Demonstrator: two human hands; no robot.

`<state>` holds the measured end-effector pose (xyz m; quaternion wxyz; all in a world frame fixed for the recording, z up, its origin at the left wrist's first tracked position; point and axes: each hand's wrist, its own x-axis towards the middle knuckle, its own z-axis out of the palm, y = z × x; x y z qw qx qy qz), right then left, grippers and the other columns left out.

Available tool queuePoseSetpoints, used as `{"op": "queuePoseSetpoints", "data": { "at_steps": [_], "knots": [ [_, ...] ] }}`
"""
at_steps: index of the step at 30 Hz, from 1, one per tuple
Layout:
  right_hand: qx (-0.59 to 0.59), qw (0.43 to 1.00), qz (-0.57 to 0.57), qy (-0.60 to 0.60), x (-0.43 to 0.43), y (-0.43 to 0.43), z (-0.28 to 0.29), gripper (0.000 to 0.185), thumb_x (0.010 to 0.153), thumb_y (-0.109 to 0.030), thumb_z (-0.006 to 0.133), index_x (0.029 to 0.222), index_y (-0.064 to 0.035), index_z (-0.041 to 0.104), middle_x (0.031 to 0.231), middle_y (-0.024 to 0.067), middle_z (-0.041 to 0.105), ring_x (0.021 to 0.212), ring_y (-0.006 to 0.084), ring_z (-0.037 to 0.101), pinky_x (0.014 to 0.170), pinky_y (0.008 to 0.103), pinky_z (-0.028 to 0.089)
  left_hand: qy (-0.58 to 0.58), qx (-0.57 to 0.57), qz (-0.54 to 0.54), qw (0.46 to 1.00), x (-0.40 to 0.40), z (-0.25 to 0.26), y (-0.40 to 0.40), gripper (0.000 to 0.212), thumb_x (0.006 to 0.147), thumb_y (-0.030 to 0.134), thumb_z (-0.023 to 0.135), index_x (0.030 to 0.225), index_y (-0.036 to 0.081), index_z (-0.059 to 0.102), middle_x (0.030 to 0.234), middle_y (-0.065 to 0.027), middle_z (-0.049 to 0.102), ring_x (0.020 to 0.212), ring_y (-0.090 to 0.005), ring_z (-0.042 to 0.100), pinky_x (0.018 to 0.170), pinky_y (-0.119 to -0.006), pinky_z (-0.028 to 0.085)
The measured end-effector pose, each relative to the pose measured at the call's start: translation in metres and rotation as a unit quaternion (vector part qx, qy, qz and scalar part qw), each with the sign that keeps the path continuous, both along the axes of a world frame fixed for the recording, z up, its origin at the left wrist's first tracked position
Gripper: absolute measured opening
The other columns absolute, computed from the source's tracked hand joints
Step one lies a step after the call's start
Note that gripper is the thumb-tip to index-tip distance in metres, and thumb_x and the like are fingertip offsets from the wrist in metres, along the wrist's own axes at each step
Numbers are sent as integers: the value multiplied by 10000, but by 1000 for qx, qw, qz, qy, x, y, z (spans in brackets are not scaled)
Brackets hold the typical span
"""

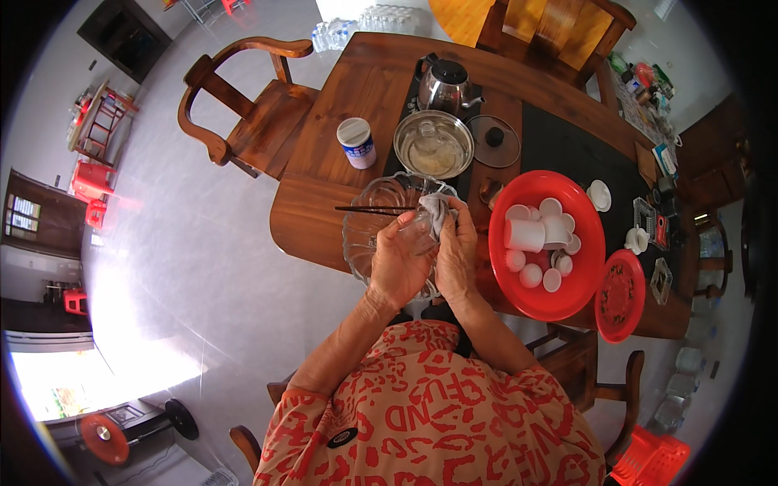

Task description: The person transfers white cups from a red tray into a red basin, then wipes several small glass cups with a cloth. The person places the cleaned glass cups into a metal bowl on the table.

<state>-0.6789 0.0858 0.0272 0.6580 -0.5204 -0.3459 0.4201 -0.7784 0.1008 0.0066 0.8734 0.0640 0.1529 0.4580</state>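
Observation:
Clasped in my left hand point(395, 261) is a small clear glass vessel point(417, 237). My right hand point(457, 258) grips a grey cloth point(434, 209) against the glass at its upper end. A pair of dark chopsticks point(368, 210) points left from behind the fingers; where their other ends lie is hidden. Below both hands is a large scalloped glass bowl point(355, 243), partly covered by them. Just beyond it, a steel pot point(398, 155) holds glassware in liquid. To the right, a red plastic basin point(504, 291) contains several white cups point(524, 235).
On the wooden table point(322, 225) stand a lidded canister point(357, 146), an electric kettle point(447, 85) and a glass lid point(495, 143). A red tray point(620, 297), a white lidded bowl point(599, 195) and a glass ashtray point(661, 280) lie right. A wooden armchair point(255, 115) stands left.

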Motion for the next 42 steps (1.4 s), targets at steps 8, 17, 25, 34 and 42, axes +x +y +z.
{"op": "queuePoseSetpoints", "data": {
  "at_steps": [8, 17, 25, 34, 42],
  "knots": [
    [243, 870, -53, -425, -17, -11, 16, 275, 788, 8, 539, 1057, -26, 581, 1043, 138, 509, 958, 272, 486, 846, 359, 399, -69, -15, -1, 998, -19, -19, 13, 405, 920, 406, 459, 1180, 101, 516, 1143, -90, 558, 1070, -249, 534, 966, -401, 432],
    [28, 991, -55, -121, -5, 14, 11, 183, 857, -25, 514, 1025, 13, 573, 867, 80, 608, 768, 164, 571, 711, 295, 465, 57, 37, 3, 998, -18, 14, 10, 475, 916, 285, 532, 1339, 130, 382, 1256, -80, 493, 1179, -211, 472, 974, -407, 412],
    [76, 989, 107, -70, 2, 2, 21, 221, 823, 60, 530, 1025, 5, 602, 943, 45, 611, 874, 126, 567, 803, 252, 438, 232, 285, 42, 929, -38, 28, 15, 726, 680, -78, 750, 1210, 107, 290, 1017, -57, 473, 956, -121, 500, 794, -245, 467],
    [75, 990, 83, -86, 10, 8, 59, 255, 830, 21, 595, 1082, -18, 579, 958, 23, 626, 845, 72, 576, 749, 208, 474, 444, 393, 32, 805, -44, 34, 13, 643, 656, -64, 741, 1157, 73, 362, 1031, -56, 489, 971, -129, 497, 804, -272, 477],
    [-44, 941, 127, -311, 3, 12, 38, 399, 681, -63, 707, 998, -33, 466, 857, 72, 561, 746, 169, 561, 679, 303, 463, 556, 537, 176, 610, -43, 30, 14, 724, 495, -131, 654, 1164, 45, 441, 1137, -159, 436, 1052, -297, 460, 901, -360, 413]
  ]
}}
